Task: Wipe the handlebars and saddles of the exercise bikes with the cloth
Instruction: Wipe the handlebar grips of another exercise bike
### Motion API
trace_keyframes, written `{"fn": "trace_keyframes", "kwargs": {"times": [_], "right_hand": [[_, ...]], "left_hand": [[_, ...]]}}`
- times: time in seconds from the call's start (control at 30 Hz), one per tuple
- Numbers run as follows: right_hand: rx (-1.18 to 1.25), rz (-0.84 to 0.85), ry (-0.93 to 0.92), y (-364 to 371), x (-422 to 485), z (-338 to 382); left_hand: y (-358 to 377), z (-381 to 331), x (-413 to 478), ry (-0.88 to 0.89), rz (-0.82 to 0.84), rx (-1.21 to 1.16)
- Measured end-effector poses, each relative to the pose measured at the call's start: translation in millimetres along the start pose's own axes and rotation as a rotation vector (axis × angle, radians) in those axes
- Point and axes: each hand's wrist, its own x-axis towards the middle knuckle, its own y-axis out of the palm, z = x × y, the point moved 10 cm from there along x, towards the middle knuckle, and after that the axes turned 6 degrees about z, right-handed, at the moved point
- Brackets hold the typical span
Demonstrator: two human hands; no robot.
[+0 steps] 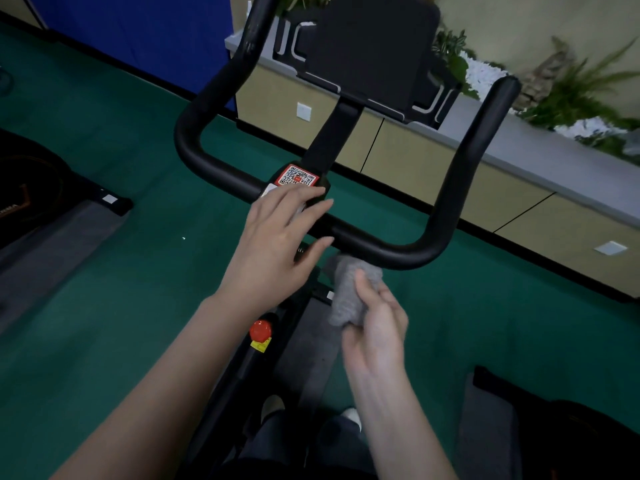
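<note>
Nearest the lens, two bare forearms (pixel 166 393) rise from the lower edge above dark trousers (pixel 311 448). Left hand (pixel 277 244): fingers straight and spread apart, lying over the centre clamp of the black handlebar (pixel 391 252); whether they press on it cannot be told. Right hand (pixel 377 327): just below the handlebar's crossbar, fingers and thumb clamped on a bunched grey cloth (pixel 346 296), whose upper end meets the underside of the crossbar. On the clamp, just beyond the left fingertips, sits a red-bordered sticker (pixel 297 175) bearing a QR code; no words on it can be read. Below the handlebar, on the frame, a red knob (pixel 260 330) sits above a yellow label (pixel 260 345) whose print is too small to read. Above the handlebar stands a black device holder (pixel 374 46). Both horns of the handlebar run up and away, the left one cut by the top edge. Left of the handlebar, green floor (pixel 121 289) lies open as far as a neighbouring dark machine (pixel 34 188) with illegible orange lettering. Beyond the handlebar runs a grey-topped ledge (pixel 519 147) with plants (pixel 581 95).
</note>
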Motion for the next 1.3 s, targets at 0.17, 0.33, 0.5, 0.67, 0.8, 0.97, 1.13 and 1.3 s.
{"fn": "trace_keyframes", "kwargs": {"times": [0.17,0.33,0.5,0.67,0.8,0.97,1.13,1.3], "right_hand": [[-0.075,-0.093,-0.214,-15,-8,23],[-0.024,-0.155,-0.217,-14,-2,14],[0.003,-0.136,-0.193,-17,0,11],[-0.151,-0.173,-0.364,-36,-7,45],[-0.506,-0.267,-0.665,-32,-22,82],[-0.944,-0.202,-1.055,4,-48,99],[-1.236,-0.118,-1.234,27,-55,105],[-1.407,-0.015,-1.244,57,-57,91]], "left_hand": [[7,5,0,-0.009,0.026,0.008],[8,7,0,-0.003,0.036,0.016],[8,6,-1,0.0,0.024,0.01],[9,7,-1,0.001,0.025,0.003],[8,8,-1,-0.002,0.004,0.006],[9,8,-1,-0.005,-0.003,0.0],[9,8,-1,-0.005,-0.008,-0.005],[9,9,0,-0.028,-0.007,-0.027]]}}
